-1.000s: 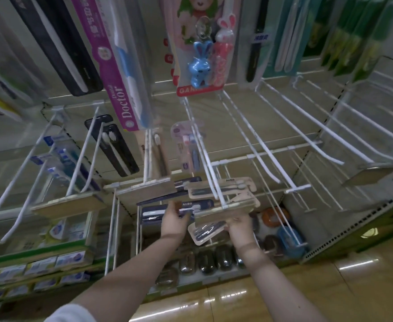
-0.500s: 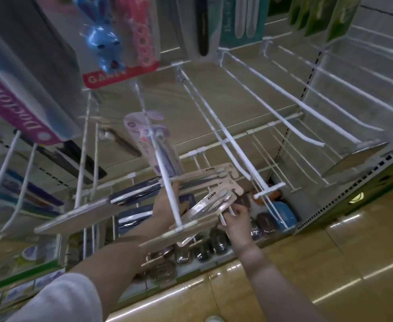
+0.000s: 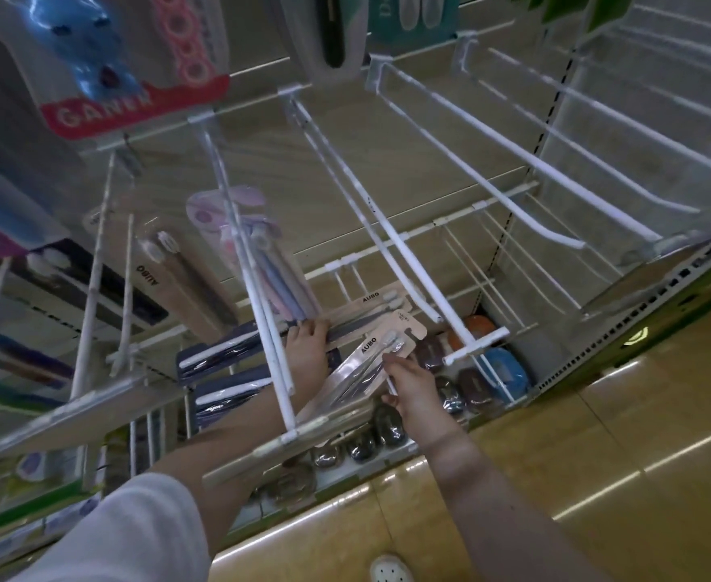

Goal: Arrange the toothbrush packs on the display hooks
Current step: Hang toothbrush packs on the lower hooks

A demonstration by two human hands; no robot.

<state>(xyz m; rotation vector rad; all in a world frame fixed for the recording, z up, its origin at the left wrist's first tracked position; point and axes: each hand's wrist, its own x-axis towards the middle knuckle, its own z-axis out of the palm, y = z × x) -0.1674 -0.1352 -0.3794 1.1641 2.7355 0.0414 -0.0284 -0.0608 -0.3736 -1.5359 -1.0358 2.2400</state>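
Note:
My right hand [image 3: 410,392] pinches a beige AUBO toothbrush pack [image 3: 376,354], tilted, its hang-tab end pointing up and right. My left hand [image 3: 307,346] reaches under a white double-wire hook [image 3: 261,312] and holds another beige AUBO pack [image 3: 366,310] lying flat behind it. A pink and lilac toothbrush pack [image 3: 240,228] hangs on that same hook. Dark navy packs [image 3: 219,350] hang lower left. To the right a long white hook [image 3: 391,254] stands bare.
A red GANKN rabbit toothbrush pack [image 3: 135,94] hangs overhead. Price-tag plates [image 3: 286,447] cap the hook ends close to my forearms. Several more bare white hooks [image 3: 555,178] fill the right. Round wrapped cases [image 3: 450,392] line the bottom shelf above a glossy tan floor [image 3: 597,455].
The view has tipped and closed in on the hooks. My right hand has lifted the tilted AUBO pack up and to the right, while my left hand moved slightly deeper under the hook.

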